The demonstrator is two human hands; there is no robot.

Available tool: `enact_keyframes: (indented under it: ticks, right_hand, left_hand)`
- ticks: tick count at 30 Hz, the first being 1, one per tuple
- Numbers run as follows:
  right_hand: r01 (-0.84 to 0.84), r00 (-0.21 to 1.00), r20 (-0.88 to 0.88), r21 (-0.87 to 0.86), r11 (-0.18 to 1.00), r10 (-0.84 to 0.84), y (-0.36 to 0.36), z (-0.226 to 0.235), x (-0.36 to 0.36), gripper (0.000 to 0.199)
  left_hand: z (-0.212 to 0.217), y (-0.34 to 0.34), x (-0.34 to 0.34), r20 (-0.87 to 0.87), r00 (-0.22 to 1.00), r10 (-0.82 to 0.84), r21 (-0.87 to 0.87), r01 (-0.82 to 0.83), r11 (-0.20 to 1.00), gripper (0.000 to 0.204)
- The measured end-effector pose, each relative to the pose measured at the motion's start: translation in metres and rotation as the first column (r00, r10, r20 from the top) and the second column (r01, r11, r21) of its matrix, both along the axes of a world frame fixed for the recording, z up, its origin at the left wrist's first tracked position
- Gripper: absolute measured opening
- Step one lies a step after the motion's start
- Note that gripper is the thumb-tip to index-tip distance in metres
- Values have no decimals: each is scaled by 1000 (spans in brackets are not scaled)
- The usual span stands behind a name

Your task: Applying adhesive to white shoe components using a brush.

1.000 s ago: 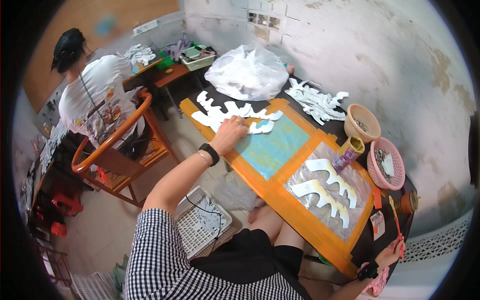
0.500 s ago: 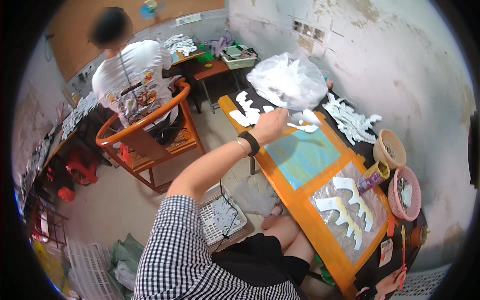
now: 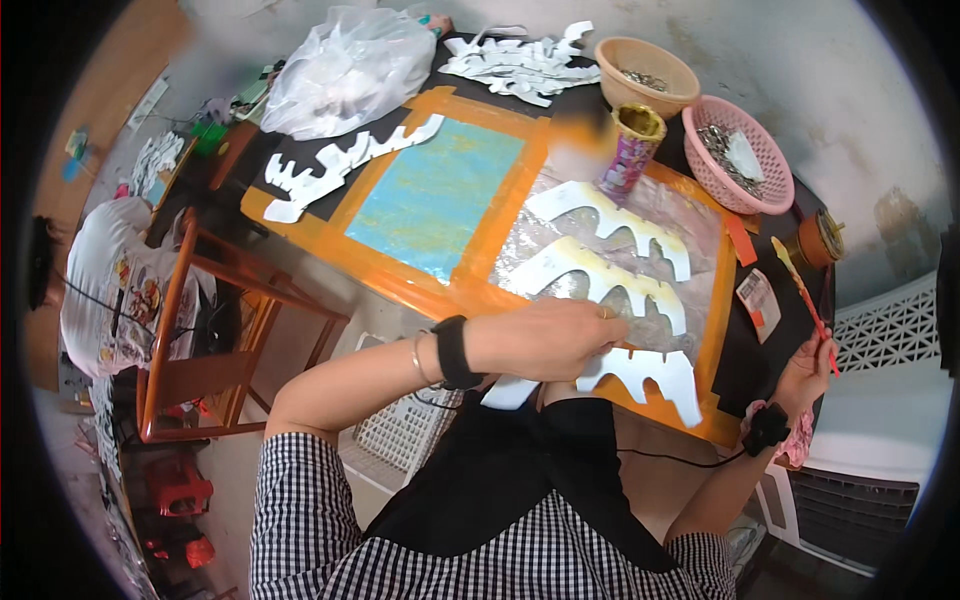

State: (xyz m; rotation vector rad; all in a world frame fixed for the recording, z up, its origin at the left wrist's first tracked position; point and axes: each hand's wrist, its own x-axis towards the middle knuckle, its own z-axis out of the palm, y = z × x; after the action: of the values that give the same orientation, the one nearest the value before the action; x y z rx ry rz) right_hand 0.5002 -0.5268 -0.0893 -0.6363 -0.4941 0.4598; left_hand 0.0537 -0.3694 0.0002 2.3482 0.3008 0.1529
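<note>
The left hand [image 3: 545,338], fingertips partly hidden, seems to pinch a scalloped white piece [image 3: 655,376] at the worktop's [image 3: 735,375] near edge, beside two yellow-edged pieces [image 3: 592,260], while the right hand [image 3: 805,368] pinches a red-handled brush [image 3: 797,282] aside, perhaps keeping its yellow tip clear.

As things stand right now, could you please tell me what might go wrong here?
The white cutout in the left hand might brush against the nearest yellow-streaked cutout and smear. The yellow-tipped red stick in the right hand could drip, if wet, onto the black tabletop.
</note>
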Motion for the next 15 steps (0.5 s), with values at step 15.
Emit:
enact_keyframes:
  ticks: [15]
  right_hand:
    - [-85, 996, 31, 2, 996, 85, -5, 9, -24, 9]
  left_hand:
    - [-40, -5, 20, -51, 999, 18, 332, 0, 943, 26]
